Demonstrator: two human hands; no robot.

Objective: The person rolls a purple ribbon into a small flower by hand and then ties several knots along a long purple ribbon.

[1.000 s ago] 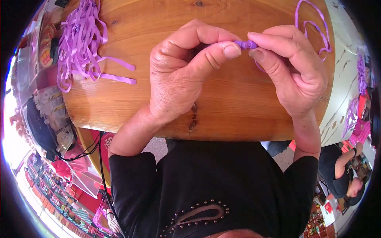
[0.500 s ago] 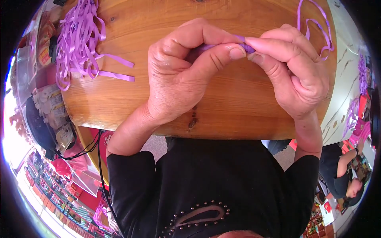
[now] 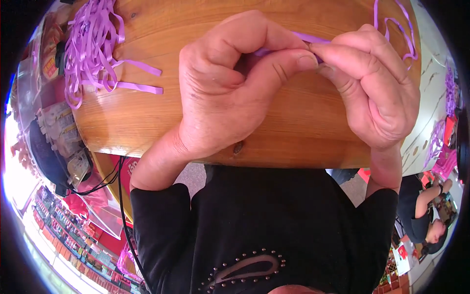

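Observation:
Both hands meet above the far part of the wooden table, fingertips almost touching. My left hand [image 3: 225,83] pinches a narrow purple ribbon [image 3: 312,37] between thumb and forefinger. From the right, my right hand [image 3: 374,81] pinches the same ribbon with its thumb and forefinger. The fingers cover most of the piece they hold, so its exact shape there is hidden. A ribbon strand [image 3: 405,34] hangs in loops on the table past my right hand; whether it joins the held piece cannot be seen.
A heap of purple ribbons [image 3: 93,44] lies at the table's far left, loose ends pointing right. The wooden table [image 3: 303,142] curves at its edge. A white marbled surface [image 3: 431,88] adjoins it on the right. Black cables [image 3: 120,191] hang at left. Another person [image 3: 423,215] is at the lower right.
Both hands have moved slightly right, still pinching the ribbon. A stretch of ribbon now shows above the left thumb, and the small knotted bit between the fingertips is more covered.

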